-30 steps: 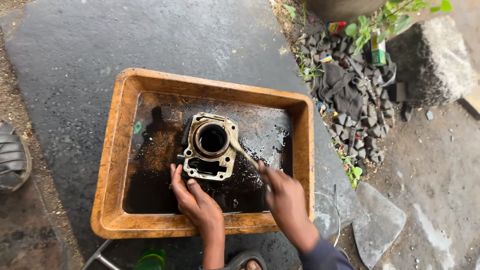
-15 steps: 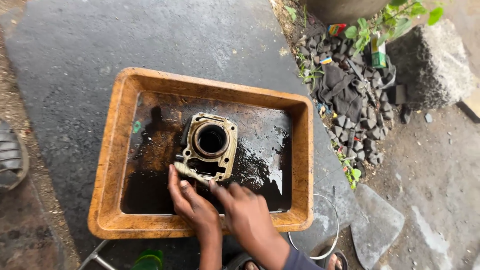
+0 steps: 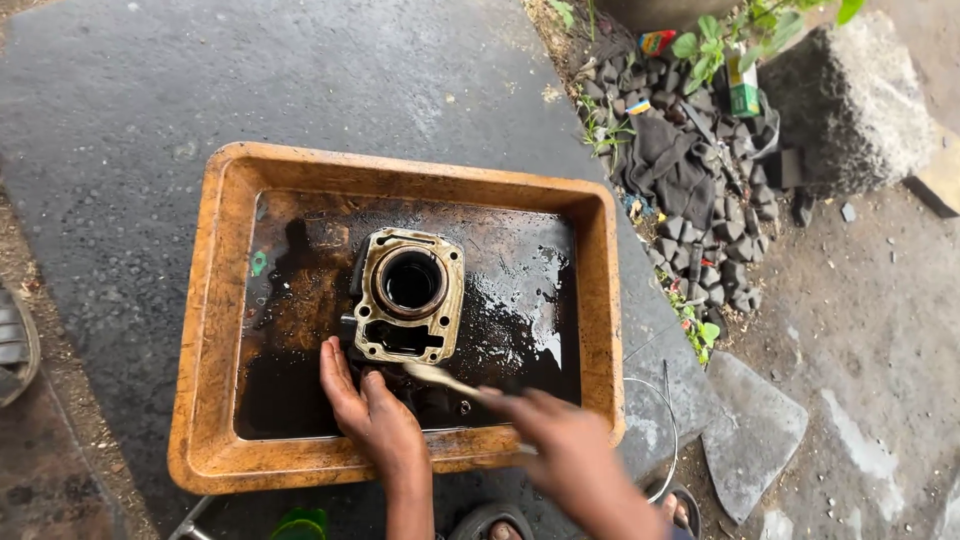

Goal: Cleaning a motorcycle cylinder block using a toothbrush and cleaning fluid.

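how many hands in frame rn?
2. The left hand rests in the tray against the engine cylinder block. The right hand, blurred, holds a brush over the tray's near edge.

Dark rag (image 3: 672, 165) on stone rubble (image 3: 715, 250), big rock (image 3: 850, 95) nr green box (image 3: 743, 92), wire hoop (image 3: 668, 440).

Roadside repair spot: oily wash tray (image 3: 205, 330), asphalt (image 3: 300, 80).

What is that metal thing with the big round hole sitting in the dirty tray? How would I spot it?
Find the big orange rectangular tray on the dark pavement, holding black oily liquid. Near its middle sits a grimy tan metal engine block. It alone has a wide round hole through it, just beyond the left hand.
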